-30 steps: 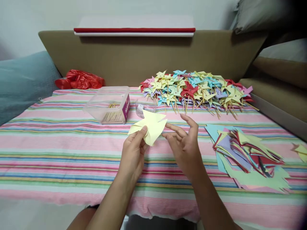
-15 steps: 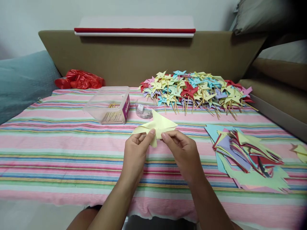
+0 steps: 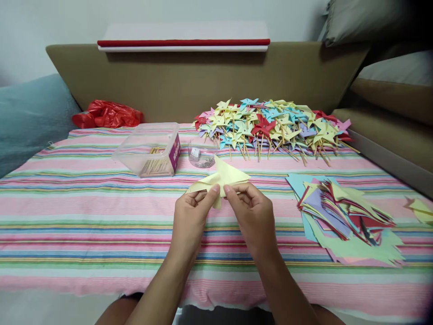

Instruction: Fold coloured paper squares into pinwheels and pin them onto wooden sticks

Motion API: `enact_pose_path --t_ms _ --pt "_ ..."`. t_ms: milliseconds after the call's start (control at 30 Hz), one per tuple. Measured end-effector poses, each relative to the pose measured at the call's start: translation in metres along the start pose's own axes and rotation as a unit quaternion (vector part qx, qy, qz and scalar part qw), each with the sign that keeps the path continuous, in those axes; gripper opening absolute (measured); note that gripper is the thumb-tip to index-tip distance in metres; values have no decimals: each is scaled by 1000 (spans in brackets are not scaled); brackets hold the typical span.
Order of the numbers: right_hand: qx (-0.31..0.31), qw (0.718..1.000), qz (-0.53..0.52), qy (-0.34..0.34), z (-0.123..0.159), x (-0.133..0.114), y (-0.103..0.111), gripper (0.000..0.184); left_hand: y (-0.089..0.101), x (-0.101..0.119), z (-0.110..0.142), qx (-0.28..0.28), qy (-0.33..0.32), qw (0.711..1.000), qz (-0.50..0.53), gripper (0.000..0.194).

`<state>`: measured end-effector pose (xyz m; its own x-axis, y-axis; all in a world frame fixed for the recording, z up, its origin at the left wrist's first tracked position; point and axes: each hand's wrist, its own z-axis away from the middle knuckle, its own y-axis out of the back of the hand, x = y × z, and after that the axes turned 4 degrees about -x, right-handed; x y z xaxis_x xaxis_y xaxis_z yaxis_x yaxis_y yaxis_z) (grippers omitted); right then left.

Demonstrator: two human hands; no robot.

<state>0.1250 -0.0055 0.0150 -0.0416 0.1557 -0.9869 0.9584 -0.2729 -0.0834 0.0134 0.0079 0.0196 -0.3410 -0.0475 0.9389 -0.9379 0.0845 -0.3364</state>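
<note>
A pale yellow paper pinwheel (image 3: pixel 228 172) is held up over the striped cloth, its blades partly folded in toward the middle. My left hand (image 3: pixel 193 206) pinches it near the centre from the left, thumb on top. From the right, my right hand (image 3: pixel 252 208) grips it with the thumb pressed close to the centre. The fingers under the paper are partly hidden. Just beyond the pinwheel stands a small clear container (image 3: pixel 203 155) with tiny metal pieces in it.
A clear plastic box (image 3: pixel 135 155) holds thin wooden sticks. Many finished pinwheels on sticks (image 3: pixel 267 128) lie heaped at the back right. Cut coloured paper (image 3: pixel 338 212) and a yellow paper piece (image 3: pixel 421 210) rest on the right. A red plastic bag (image 3: pixel 108 115) sits back left.
My right thumb has slid left, closer to the pinwheel's centre and to my left thumb. The whole view has shifted slightly.
</note>
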Motion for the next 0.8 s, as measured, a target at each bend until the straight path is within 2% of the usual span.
enact_pose_path --t_ms 267,333,433,500,567,700,800 --pt "-1 1000 1 11 3 0 -3 20 -1 -2 0 12 -6 1000 -26 27" --pt "-4 1000 -26 13 2 -1 -4 22 -1 -1 0 25 -5 999 -37 28" --pt "45 992 -114 15 -5 -5 4 30 4 4 -1 35 -4 997 -63 25" --pt "64 988 -138 6 -10 -10 18 35 9 9 -2 11 -1 994 -106 24" --pt "7 993 -110 -30 -14 -15 34 37 14 16 -1 -31 4 987 -159 28" --pt "-202 974 -50 -92 -13 -20 54 31 18 27 2 -91 3 972 -219 23" --pt "-253 963 -28 -93 -10 -19 52 29 17 29 4 -120 -1 962 -245 18"
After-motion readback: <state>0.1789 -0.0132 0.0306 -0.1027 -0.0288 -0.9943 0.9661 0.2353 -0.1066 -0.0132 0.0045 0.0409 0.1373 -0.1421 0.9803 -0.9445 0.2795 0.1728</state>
